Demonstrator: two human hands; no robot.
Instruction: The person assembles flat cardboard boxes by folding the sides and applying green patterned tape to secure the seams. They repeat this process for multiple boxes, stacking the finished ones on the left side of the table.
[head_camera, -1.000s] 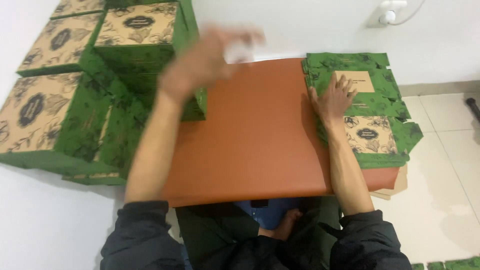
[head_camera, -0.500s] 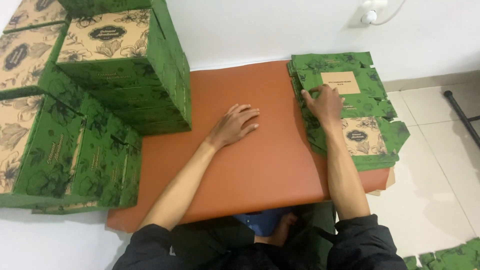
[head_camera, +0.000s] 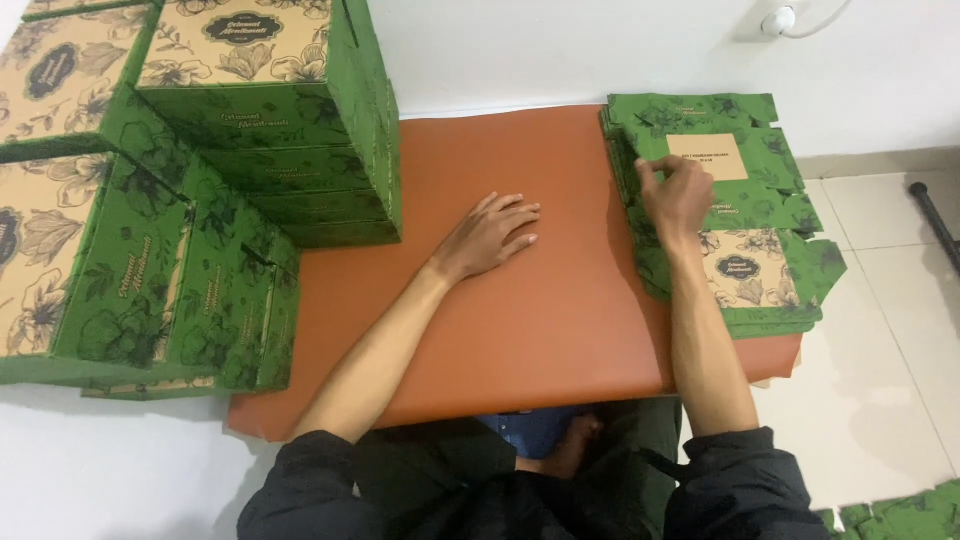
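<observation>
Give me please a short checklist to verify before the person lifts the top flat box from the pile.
1. Right hand on the pile of flat boxes: ok, fingers at its left edge.
2. Only one sheet pinched: cannot tell.
3. Left hand free: ok, flat on the orange mat.
4. Bare mat in the middle for folding: ok.
5. Stacks of folded boxes clear of the middle: ok.
6. Pile fully on the mat: not ok, its right side overhangs.

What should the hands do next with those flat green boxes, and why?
Probably the right hand should lift the top sheet off the stack of flat green boxes and slide it onto the orange mat. Its fingers already pinch the stack's left edge, and the left hand rests flat on bare mat.
</observation>
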